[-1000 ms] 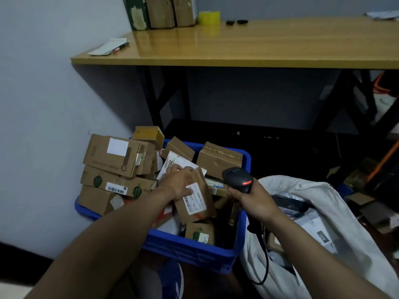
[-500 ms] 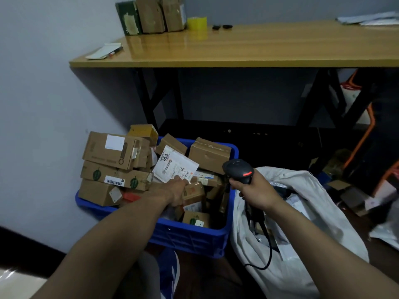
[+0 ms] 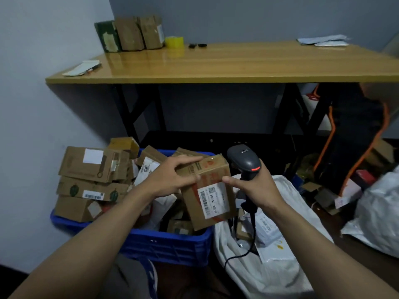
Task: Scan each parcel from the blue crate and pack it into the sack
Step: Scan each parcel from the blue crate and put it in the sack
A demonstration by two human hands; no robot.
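A cardboard parcel (image 3: 207,193) with a white barcode label is lifted over the right end of the blue crate (image 3: 170,247). My left hand (image 3: 172,178) grips its top left corner, thumb on the front face. My right hand (image 3: 257,186) grips the handle of a dark barcode scanner (image 3: 244,160), its thumb touching the parcel's right edge. The scanner's head sits just right of the parcel, its cable hanging into the white sack (image 3: 278,268). The sack stands open right of the crate, with packed parcels inside. Several brown boxes fill the crate.
A wooden table (image 3: 226,65) stands over the crate, with boxes, a yellow tape roll (image 3: 174,41) and papers on top. Its black legs rise behind the crate. The wall is close on the left. Cardboard scraps, an orange-trimmed object and a white bag (image 3: 380,214) lie at right.
My left hand has lifted a parcel out of the crate and turned its label up. My right hand has brought the scanner up beside it. The view has tilted upward.
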